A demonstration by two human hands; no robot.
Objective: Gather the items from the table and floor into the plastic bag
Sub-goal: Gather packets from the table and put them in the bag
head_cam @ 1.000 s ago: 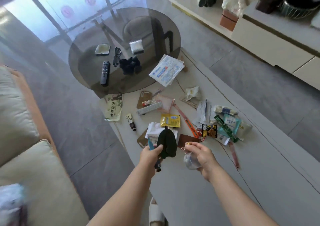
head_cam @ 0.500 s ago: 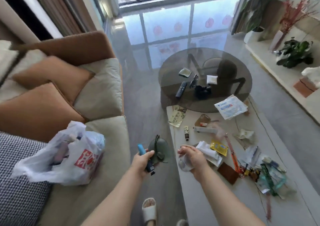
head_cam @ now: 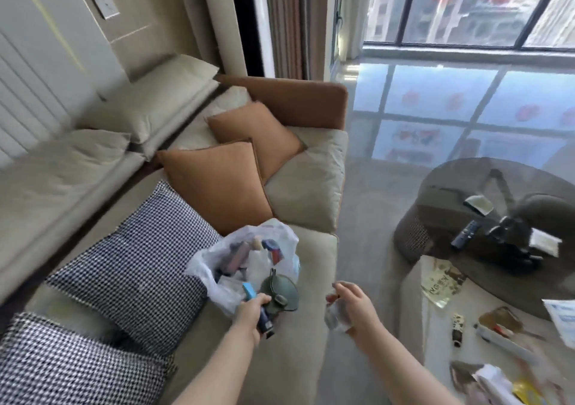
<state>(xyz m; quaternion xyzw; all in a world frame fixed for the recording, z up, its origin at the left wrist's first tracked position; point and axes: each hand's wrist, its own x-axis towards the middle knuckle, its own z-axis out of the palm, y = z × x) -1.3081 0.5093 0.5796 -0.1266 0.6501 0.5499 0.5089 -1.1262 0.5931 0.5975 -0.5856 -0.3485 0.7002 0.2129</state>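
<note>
A white plastic bag (head_cam: 280, 243) lies open on the sofa seat, with several items inside. My left hand (head_cam: 249, 313) is just in front of its mouth and grips a blue and black pen-like stick (head_cam: 258, 309) together with a dark green oval pouch (head_cam: 280, 292). My right hand (head_cam: 354, 306) is over the gap between sofa and table and holds a small clear crumpled piece (head_cam: 334, 314). More loose items lie on the white table (head_cam: 417, 320) at the lower right, among them a small tube (head_cam: 456, 330) and a printed packet (head_cam: 441, 283).
The beige sofa (head_cam: 311, 187) carries orange cushions (head_cam: 217, 187) and checked cushions (head_cam: 137, 249). A round dark glass table (head_cam: 441, 187) at the right holds a remote (head_cam: 465, 233), a black object and white papers. Grey floor runs between sofa and tables.
My view has swung left from the table to the sofa. Both hands have moved with their items towards the plastic bag, and the left hand now sits at its mouth.
</note>
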